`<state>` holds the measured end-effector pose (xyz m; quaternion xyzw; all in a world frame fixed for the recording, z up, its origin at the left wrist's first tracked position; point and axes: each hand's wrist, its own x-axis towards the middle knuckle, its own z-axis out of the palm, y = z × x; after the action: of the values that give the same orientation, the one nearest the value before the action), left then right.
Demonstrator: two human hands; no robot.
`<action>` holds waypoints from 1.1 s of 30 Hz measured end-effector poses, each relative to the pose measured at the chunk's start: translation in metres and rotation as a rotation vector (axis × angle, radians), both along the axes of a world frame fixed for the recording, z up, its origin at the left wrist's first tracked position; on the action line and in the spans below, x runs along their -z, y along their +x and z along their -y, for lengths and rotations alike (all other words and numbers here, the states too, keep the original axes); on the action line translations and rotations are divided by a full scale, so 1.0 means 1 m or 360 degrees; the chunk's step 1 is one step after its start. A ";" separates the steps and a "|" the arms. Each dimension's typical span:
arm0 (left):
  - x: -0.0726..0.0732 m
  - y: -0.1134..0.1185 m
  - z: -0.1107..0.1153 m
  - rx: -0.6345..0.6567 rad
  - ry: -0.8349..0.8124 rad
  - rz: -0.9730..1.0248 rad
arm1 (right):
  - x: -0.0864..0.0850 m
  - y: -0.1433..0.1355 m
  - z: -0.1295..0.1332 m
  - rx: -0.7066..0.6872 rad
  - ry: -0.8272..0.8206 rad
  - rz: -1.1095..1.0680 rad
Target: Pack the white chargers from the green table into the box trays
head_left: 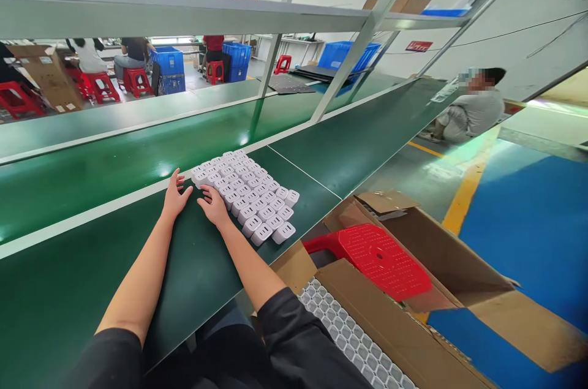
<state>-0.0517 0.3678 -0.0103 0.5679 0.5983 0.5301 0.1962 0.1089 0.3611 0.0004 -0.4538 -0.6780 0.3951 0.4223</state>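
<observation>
The green worktop [59,297] runs from the lower left to the upper right, a pale strip along its far edge. Below its near edge stands an open cardboard box [376,318] with rows of white pieces [353,340] inside; a red stool [390,266] is next to it. On the worktop, a cluster of white two-slot blocks [248,193] stretches from the far edge almost to the near edge, left of a thin seam, its rows stepped on the near side. The left hand [173,200] is held open near the far edge, thumb apart from the fingers, holding nothing. The right hand [215,206] is partly open, fingers loosely bent, at the cluster's left side; whether it touches a block, I cannot tell.
</observation>
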 end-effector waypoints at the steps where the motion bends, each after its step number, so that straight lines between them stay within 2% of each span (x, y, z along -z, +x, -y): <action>1: 0.000 0.000 -0.001 0.0000 -0.0005 0.0007 | 0.002 0.000 -0.002 0.0006 -0.0032 -0.0050; 9: 0.001 0.002 0.000 0.0008 -0.0044 0.0003 | 0.003 0.004 -0.002 -0.0044 -0.0225 -0.0248; 18: -0.004 0.004 0.002 0.0016 -0.0063 -0.0018 | -0.002 0.006 -0.001 -0.0072 -0.0297 -0.0349; 33: -0.003 0.003 -0.001 0.0024 -0.0075 0.0042 | -0.008 0.026 0.011 -0.0282 -0.0452 -0.0572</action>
<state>-0.0488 0.3687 -0.0076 0.5606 0.6037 0.5219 0.2213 0.1351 0.3502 0.0085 -0.3700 -0.5667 0.5962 0.4318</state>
